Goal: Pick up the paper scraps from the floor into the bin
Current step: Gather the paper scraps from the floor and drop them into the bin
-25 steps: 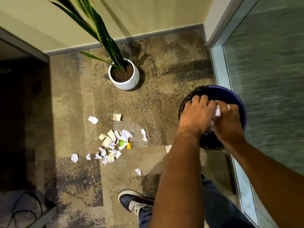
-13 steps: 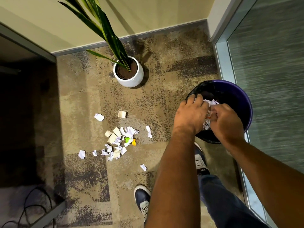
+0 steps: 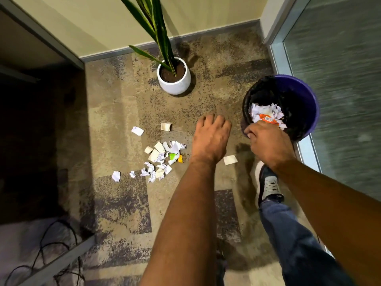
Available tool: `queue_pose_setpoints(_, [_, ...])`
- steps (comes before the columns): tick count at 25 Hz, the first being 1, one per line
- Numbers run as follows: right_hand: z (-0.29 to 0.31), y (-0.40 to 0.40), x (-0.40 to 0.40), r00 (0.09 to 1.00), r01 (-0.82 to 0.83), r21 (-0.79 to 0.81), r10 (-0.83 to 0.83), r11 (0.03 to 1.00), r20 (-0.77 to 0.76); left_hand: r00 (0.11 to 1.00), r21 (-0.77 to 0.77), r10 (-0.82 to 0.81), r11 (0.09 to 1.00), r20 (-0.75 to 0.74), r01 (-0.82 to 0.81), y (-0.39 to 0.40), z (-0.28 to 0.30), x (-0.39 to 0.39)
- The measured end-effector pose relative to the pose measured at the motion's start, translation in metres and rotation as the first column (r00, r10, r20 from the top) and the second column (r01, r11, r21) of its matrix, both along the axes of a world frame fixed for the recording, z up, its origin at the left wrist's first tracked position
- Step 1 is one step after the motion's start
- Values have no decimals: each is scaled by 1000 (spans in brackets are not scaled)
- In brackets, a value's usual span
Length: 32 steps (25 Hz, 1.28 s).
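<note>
A purple bin (image 3: 309,96) with a black liner stands on the carpet at the right, with white and orange paper scraps (image 3: 266,112) lying inside. A cluster of white, tan, green and orange scraps (image 3: 162,157) lies on the carpet left of centre. Single scraps lie apart at the back (image 3: 166,126), at the left (image 3: 116,176) and beside my wrist (image 3: 230,160). My left hand (image 3: 210,137) hovers over the carpet between the cluster and the bin, fingers loosely bent, holding nothing. My right hand (image 3: 268,143) is at the bin's near rim, fingers curled; whether it holds paper is hidden.
A white pot (image 3: 175,83) with a tall green plant stands near the back wall. A glass partition (image 3: 340,100) runs along the right. Black cables (image 3: 51,244) lie at the lower left by a dark opening. My shoe (image 3: 268,184) and jeans leg are below the bin.
Both hands were together over the bin with scraps between them. Those scraps now lie in the bin, my left hand has swung left over the carpet, and my right hand has drawn back to the rim.
</note>
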State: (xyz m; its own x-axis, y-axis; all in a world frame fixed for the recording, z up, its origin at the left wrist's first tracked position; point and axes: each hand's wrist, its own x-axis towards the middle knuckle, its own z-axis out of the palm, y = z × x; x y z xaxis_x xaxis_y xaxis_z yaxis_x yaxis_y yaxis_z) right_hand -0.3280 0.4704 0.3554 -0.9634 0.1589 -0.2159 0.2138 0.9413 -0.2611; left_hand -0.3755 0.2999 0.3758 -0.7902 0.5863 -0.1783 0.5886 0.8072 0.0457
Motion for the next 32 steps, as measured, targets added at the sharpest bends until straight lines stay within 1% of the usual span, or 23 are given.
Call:
queue_pose_setpoints(2, [6,-12,21,999,-43,21,43,999,28,999,4,20,1000,-47,-20,-28,10,14])
queue_pose_setpoints(5, [-1,-27,34,999,-43,6,43,999,13,990,-1,108,994,-90,-109,-61,12,27])
queue_pose_setpoints(8, [-22,-38,39,999,-37,-34,37,999,4,970,-42,232,971,-69,-235,-77,-6,44])
queue_pose_setpoints(10, [-40,-33,46,997,-78,-32,79,996,11,948,-58,315,946,-47,-318,-71,-25,61])
queue_pose_setpoints(12, [-60,-25,58,990,-131,-17,131,991,51,927,-43,374,926,-19,-375,-62,-48,80])
queue_pose_setpoints(14, [-78,-17,72,968,-225,27,221,974,118,901,-35,434,900,-5,-434,-55,-72,103])
queue_pose_setpoints(17, [-108,-8,88,936,-304,53,288,951,205,884,-49,468,883,-4,-467,-54,-103,131])
queue_pose_setpoints(20, [-152,-9,94,908,-311,32,287,950,305,878,-46,478,877,4,-478,-57,-148,149])
queue_pose_setpoints(22, [-186,-13,94,894,-299,21,272,954,356,869,-74,494,868,18,-492,-63,-181,157])
queue_pose_setpoints(26, [-249,-19,76,880,-309,22,277,951,385,849,-117,526,847,50,-519,-74,-246,159])
queue_pose_setpoints(30, [-324,-22,54,883,-292,31,257,956,393,856,-131,513,855,62,-503,-83,-313,145])
queue_pose_setpoints(32, [-356,-21,44,878,-305,19,274,952,393,840,-145,538,838,66,-526,-89,-345,137])
